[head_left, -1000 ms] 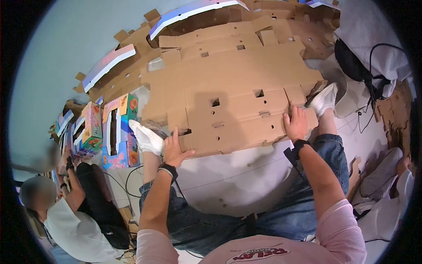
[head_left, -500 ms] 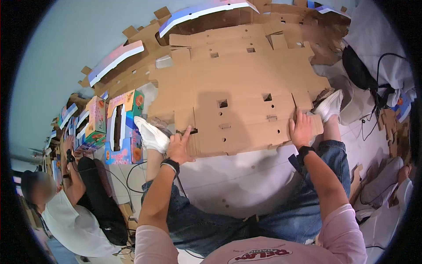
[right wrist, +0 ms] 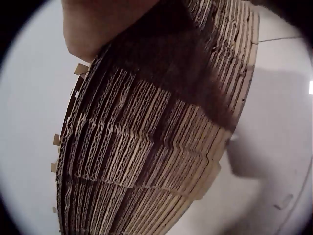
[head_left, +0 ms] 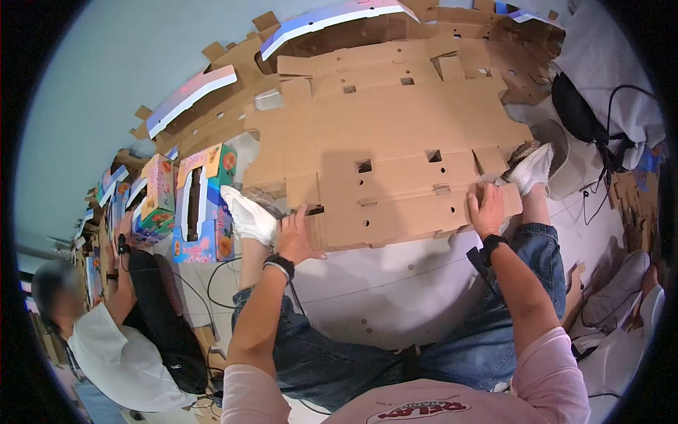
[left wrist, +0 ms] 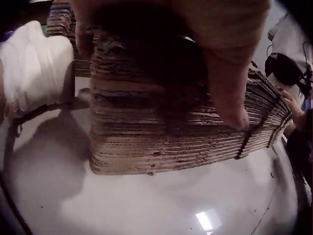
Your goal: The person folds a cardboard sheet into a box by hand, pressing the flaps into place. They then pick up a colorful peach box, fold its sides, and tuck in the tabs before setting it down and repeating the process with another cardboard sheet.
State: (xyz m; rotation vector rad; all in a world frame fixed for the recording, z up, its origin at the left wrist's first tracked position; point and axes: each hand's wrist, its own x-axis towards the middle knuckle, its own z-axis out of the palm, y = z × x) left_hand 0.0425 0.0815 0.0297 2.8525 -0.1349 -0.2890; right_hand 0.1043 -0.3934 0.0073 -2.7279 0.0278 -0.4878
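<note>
A thick stack of flat, die-cut cardboard sheets [head_left: 395, 134] lies between the person's white shoes in the head view. My left hand [head_left: 295, 237] rests at the near left corner, fingers on top by a small cutout. In the left wrist view its thumb [left wrist: 230, 100] extends down against the layered front edge of the stack [left wrist: 142, 142]. My right hand [head_left: 487, 210] lies on the near right part, fingers pointing away towards a cut flap [head_left: 487, 161]. The right wrist view shows the layered edge [right wrist: 132, 142] below that hand; its fingers are mostly hidden there.
Printed fruit boxes [head_left: 205, 201] stand left of the left shoe [head_left: 248, 215]. More cardboard [head_left: 339, 35] lies behind the stack. Another person [head_left: 106, 353] sits at the lower left. A black bag [head_left: 573, 99] and cables are at the right, near the right shoe [head_left: 531, 168].
The head view has shifted, so the stack appears slightly further right and lower. My left hand has shifted its fingers at the corner; my right hand stays by the near right edge.
</note>
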